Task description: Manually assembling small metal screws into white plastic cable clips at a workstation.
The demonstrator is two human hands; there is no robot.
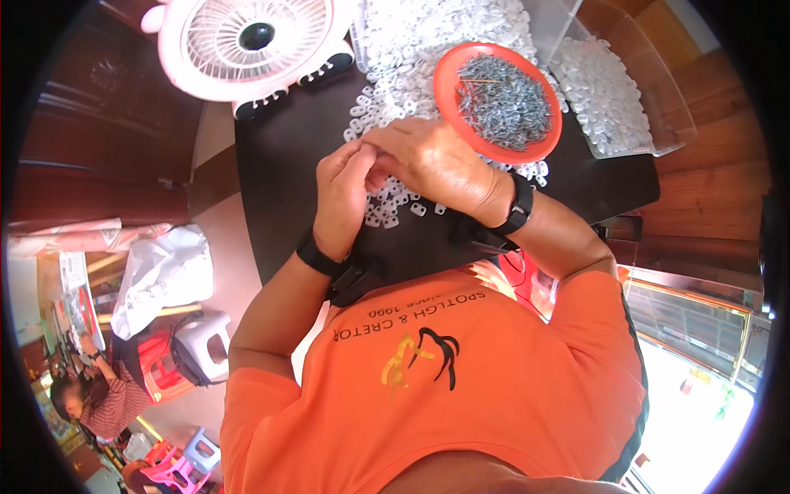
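Note:
Over a dark tabletop [288,193], my left hand [339,193] and my right hand [440,163] meet with their fingertips pinched together. Whatever lies between the fingers is hidden or too small to make out. Small white plastic pieces with holes [391,210] are scattered under and beside the hands, and a large heap of similar pieces [444,29] spreads behind them. Just beyond my right hand, an orange-red plate [447,82] carries a pile of small silvery metal parts [506,103], with a thin yellowish stick lying on top.
At the far right, a clear plastic bin [666,107] holds more white pieces. A pink-and-white fan [257,37] stands at the far left of the table. On the floor side to the left are a white bag [169,276], a grey stool [206,346] and another person [107,399].

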